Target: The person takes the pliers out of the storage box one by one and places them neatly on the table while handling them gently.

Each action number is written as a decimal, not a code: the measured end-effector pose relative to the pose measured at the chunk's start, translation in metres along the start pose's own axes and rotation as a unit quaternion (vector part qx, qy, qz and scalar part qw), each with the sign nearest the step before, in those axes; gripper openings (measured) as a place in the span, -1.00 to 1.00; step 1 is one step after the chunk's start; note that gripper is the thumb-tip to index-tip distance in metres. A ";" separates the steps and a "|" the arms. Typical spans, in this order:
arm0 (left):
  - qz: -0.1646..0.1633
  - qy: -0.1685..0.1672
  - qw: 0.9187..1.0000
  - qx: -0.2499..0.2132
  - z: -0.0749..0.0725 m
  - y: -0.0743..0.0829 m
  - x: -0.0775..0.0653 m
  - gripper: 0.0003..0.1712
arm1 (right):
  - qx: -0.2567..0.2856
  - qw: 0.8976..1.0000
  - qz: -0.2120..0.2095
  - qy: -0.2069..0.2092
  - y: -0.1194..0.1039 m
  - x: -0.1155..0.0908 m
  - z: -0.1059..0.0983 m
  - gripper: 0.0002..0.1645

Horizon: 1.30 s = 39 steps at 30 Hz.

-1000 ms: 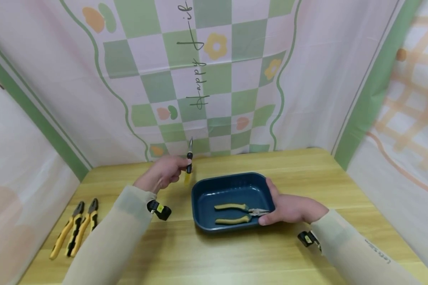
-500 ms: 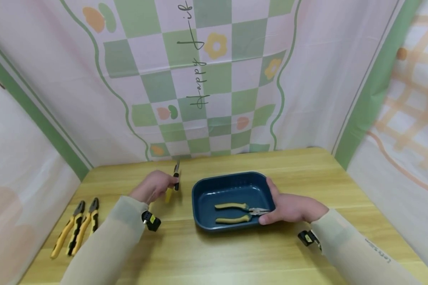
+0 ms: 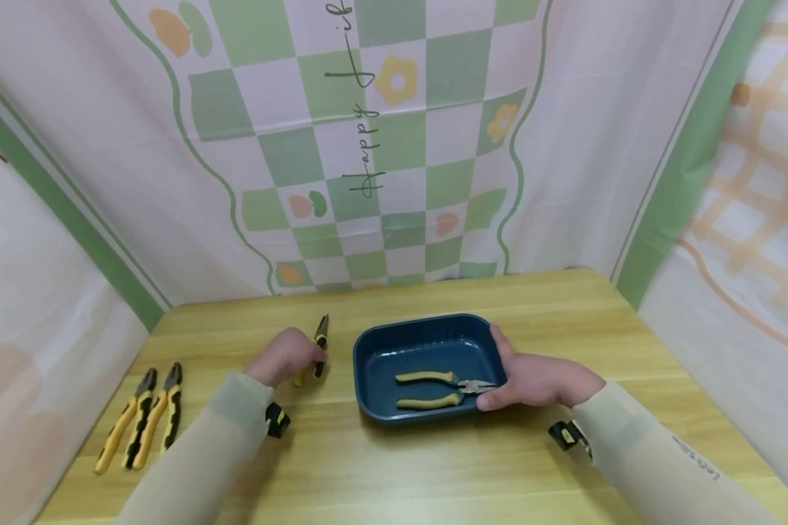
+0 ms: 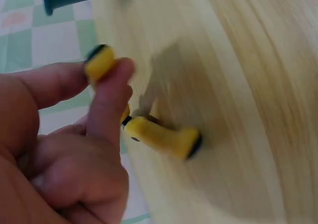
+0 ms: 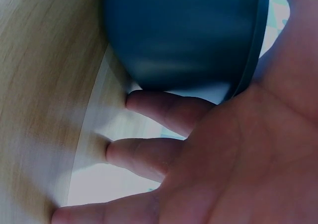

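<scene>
My left hand (image 3: 286, 357) pinches a pair of pliers with black-and-yellow handles (image 3: 322, 337) low over the table, left of a dark blue tray (image 3: 376, 337). Their nose points away from me. In the left wrist view, thumb and fingertip hold one handle end, while the other yellow handle (image 4: 161, 137) stands apart from it. My right hand (image 3: 541, 379) rests against the tray's right end, thumb at the near corner. Straight, spread fingers (image 5: 169, 110) reach down beside the tray wall in the right wrist view. Inside the tray lie pliers with pale yellow handles (image 3: 427, 378) and a silver nose.
Two more pairs of black-and-yellow pliers (image 3: 126, 423) (image 3: 160, 415) lie side by side at the table's left. A patterned cloth (image 3: 400, 146) hangs behind the wooden table (image 3: 394, 474), with more cloth at both sides.
My left hand has moved left and down toward the table with the pliers, away from the tray. The right hand and the tray have stayed in place.
</scene>
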State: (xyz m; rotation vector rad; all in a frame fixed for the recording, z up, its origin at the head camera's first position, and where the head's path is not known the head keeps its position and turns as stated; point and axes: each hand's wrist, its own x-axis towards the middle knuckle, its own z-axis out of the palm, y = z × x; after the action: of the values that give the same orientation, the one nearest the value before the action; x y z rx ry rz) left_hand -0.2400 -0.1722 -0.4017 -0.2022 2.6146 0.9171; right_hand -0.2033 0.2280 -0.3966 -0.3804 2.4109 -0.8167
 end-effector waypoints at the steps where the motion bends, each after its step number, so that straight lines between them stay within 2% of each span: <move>1: 0.008 0.004 1.000 0.025 0.001 0.002 -0.001 -0.65 | -0.001 1.000 -0.001 0.000 0.000 0.000 0.000 0.56; 3: 0.019 0.017 0.997 0.071 0.004 0.006 -0.003 -0.61 | -0.002 1.000 0.000 0.000 0.000 0.000 -0.001 0.56; 6: 0.038 0.052 0.988 0.141 0.006 0.014 -0.008 -0.60 | -0.002 1.000 0.001 -0.001 -0.001 0.000 -0.001 0.56; 9: 0.048 0.090 0.976 0.194 0.009 0.018 -0.012 -0.65 | 0.001 1.000 0.001 -0.003 -0.001 0.000 -0.001 0.56; 12: 0.040 0.101 0.967 0.230 0.012 0.018 -0.015 -0.65 | 0.002 1.000 -0.004 -0.007 -0.001 -0.001 -0.001 0.56; 16: 0.016 0.093 0.965 0.245 0.016 0.015 -0.015 -0.63 | 0.001 1.000 -0.011 -0.011 -0.001 -0.001 0.000 0.56; 22: 0.015 0.075 0.967 0.242 0.016 0.016 -0.020 -0.73 | 0.002 1.000 -0.008 -0.009 -0.001 0.000 0.000 0.56; 27: 0.001 0.059 0.966 0.251 0.013 0.017 -0.026 -0.70 | 0.002 1.000 -0.003 -0.007 -0.001 0.000 0.000 0.57; 30: -0.011 0.050 0.964 0.263 0.011 0.012 -0.027 -0.81 | 0.001 1.000 -0.004 -0.008 -0.002 0.000 0.000 0.57; 39: -0.071 0.016 0.952 0.296 -0.005 -0.010 -0.035 -0.73 | 0.000 1.000 0.001 -0.009 -0.002 -0.001 -0.001 0.57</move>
State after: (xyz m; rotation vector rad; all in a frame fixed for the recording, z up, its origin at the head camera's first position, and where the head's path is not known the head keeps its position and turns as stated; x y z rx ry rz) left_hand -0.2072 -0.1826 -0.3903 -0.2392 2.7250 0.0599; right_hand -0.2027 0.2272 -0.3941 -0.3844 2.3942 -0.8100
